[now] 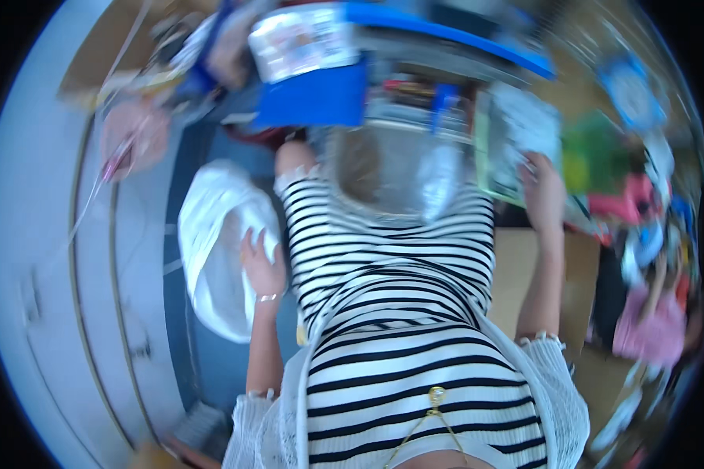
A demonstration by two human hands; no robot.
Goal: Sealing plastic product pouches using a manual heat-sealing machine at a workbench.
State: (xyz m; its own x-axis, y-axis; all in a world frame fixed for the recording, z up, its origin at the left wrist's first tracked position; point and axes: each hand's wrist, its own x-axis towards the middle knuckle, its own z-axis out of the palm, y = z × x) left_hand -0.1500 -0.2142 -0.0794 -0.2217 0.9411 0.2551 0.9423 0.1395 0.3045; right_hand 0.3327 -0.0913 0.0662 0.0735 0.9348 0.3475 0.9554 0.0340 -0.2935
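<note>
My left hand (264,266) reaches into the mouth of a white bag-like liner (211,289) at my left side, its fingers spread. Nothing shows between them. Over at the right, the fingers of my right hand (544,191) are curled at the edge of a crumpled clear plastic bag (526,125) and seem to pinch it. That bag lies in a pale green tray (483,144). Between my knees is a greyish see-through bin (399,214) with something brown and a whitish plastic piece inside. Motion blurs the fine detail.
A blue box (313,98) with a clear packet (301,43) on it stands ahead, near a blue-edged shelf (454,31). White cabinet doors (35,234) run along the left. A green container (598,152) is at the right, and a person in pink (651,328) is farther off.
</note>
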